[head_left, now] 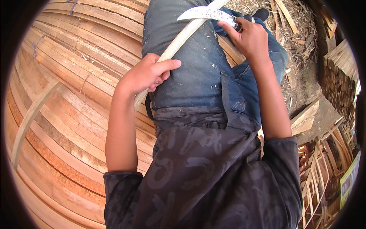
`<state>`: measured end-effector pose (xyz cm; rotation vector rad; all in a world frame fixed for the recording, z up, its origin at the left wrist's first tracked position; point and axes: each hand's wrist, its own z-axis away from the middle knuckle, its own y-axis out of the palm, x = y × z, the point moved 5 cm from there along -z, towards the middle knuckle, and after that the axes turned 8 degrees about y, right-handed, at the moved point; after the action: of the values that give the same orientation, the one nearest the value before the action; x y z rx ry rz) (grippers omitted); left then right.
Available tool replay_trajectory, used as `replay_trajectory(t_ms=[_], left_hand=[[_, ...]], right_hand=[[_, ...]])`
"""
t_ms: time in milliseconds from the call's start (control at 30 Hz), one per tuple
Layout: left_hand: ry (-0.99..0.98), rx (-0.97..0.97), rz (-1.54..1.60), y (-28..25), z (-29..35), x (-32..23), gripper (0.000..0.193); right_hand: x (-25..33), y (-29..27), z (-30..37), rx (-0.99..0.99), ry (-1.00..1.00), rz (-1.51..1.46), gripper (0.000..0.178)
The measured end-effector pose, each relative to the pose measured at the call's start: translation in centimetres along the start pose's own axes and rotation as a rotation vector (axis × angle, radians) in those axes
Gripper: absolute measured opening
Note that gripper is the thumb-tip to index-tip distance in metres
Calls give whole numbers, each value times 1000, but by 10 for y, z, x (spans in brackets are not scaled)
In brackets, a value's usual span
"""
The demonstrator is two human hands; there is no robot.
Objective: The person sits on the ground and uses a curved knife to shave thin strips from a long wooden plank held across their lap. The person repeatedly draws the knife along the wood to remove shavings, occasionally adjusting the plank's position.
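Long, rough-sawn tan planks (76, 110) lie side by side at the left. A pale, smooth, rod-shaped wooden stick (181, 40) slants across faded blue denim jeans (190, 76), from the thigh's left edge toward the knee. The left hand (146, 74) curls around its lower part, thumb outstretched; the right hand (251, 38) is wrapped around the handle of a curved, white-speckled, dark-handled knife (207, 14), its blade crossing the stick. Paring seems under way; another stroke would call for a steady left hold and shallow blade angle. Beyond, curly, straw-coloured shavings (305, 57) litter the ground.
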<state>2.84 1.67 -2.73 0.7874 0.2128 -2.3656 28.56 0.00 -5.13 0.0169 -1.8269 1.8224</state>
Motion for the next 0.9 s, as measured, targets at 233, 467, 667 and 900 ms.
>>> replay_trajectory(t_ms=[233,467,667,900], left_hand=[[-25,10,24,-3,-7,1,49],[3,21,-35,-1,-5,0,49],[-29,9,-66,-5,-5,-3,48],[148,-290,-342,17,9,-16,54]], right_hand=[[-26,4,-23,-99,57,25,66],[-48,5,-31,-83,247,-56,67],[-73,3,-25,-35,335,-189,69],[-38,23,48,211,352,-339,65]])
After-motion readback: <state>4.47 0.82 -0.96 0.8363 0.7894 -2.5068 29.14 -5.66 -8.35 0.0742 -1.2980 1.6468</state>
